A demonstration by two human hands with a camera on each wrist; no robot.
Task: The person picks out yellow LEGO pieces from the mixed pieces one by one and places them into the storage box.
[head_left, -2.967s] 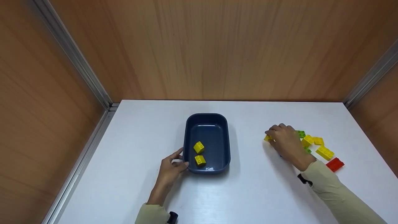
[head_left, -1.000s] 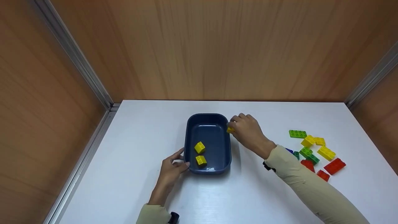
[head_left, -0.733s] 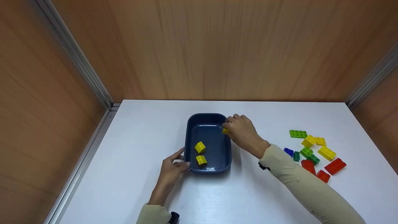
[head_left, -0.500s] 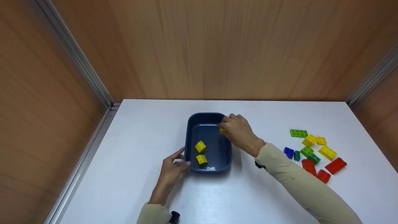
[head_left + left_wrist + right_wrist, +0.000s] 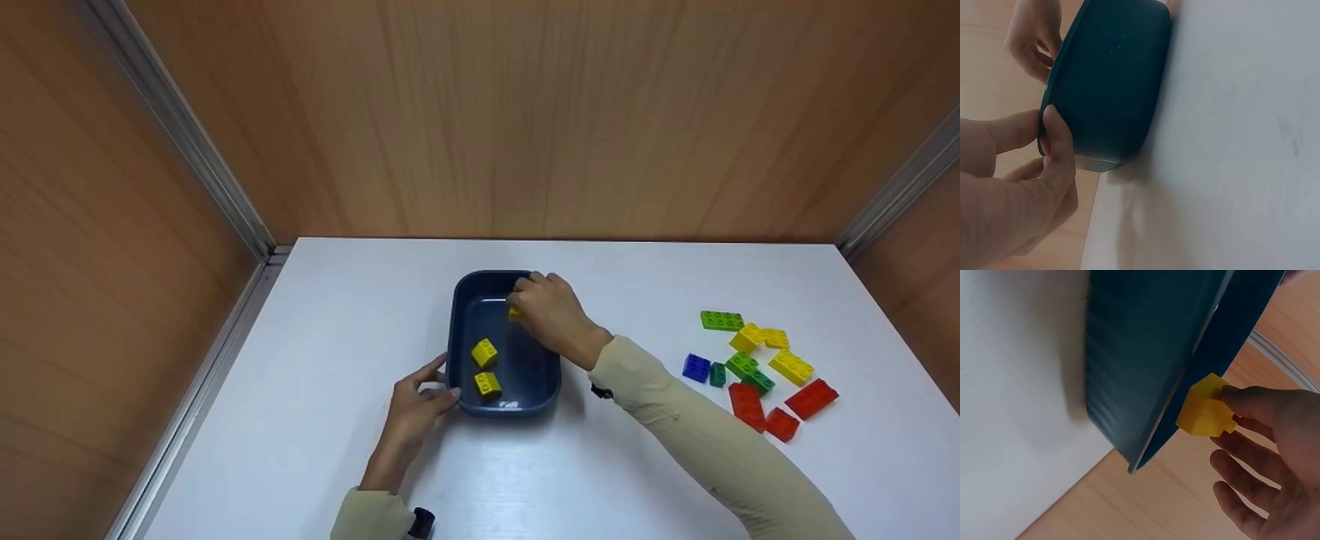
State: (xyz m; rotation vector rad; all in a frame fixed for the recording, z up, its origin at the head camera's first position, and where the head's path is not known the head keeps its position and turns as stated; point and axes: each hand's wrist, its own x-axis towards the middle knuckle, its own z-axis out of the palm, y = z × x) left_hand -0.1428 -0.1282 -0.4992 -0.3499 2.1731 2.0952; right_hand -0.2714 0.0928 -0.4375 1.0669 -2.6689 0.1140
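A dark blue rectangular tray (image 5: 506, 411) stands on the white table, two yellow toy bricks (image 5: 486, 369) lying inside. My left hand (image 5: 415, 409) grips its left rim near the front corner; the left wrist view shows thumb and fingers (image 5: 1058, 135) pinching that rim. Over the tray's far right part, my right hand (image 5: 551, 311) pinches another yellow brick (image 5: 1206, 408) between thumb and fingers. In the head view that brick (image 5: 514, 313) is mostly hidden by the hand. The right wrist view has it right at the tray's rim.
On the right of the table (image 5: 330, 315) lies a loose group: a blue brick (image 5: 697, 367), a light green brick (image 5: 721, 321), several yellow bricks (image 5: 791, 367), red bricks (image 5: 812, 398) and darker green ones (image 5: 718, 374). A wood-grain wall (image 5: 495, 120) closes off the back.
My right hand has carried a yellow brick from the group at the right leftward, past the tray's right rim and over its inside. The left hand keeps its hold on the rim.
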